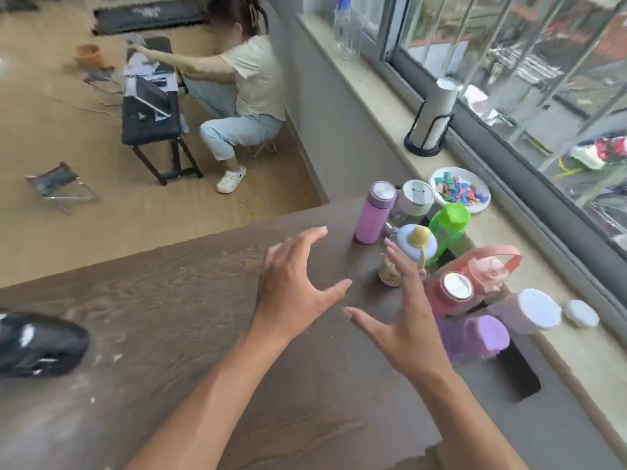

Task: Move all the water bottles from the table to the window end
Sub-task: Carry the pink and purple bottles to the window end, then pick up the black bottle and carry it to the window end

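Observation:
Several water bottles stand clustered at the window end of the dark wooden table: a pink-purple flask, a clear bottle with a pale lid, a green bottle, a blue-capped bottle, a pink flask with a steel lid, a pink jug with a handle, a purple bottle and a lilac bottle with a white lid. My left hand hovers open over the table left of them. My right hand is open, fingers spread, just in front of the cluster, holding nothing.
A stone window sill runs along the window, carrying a paper-cup holder, a plate of coloured pieces, a clear plastic bottle and a white lid. A black object lies at the table's left. A person crouches by a stool.

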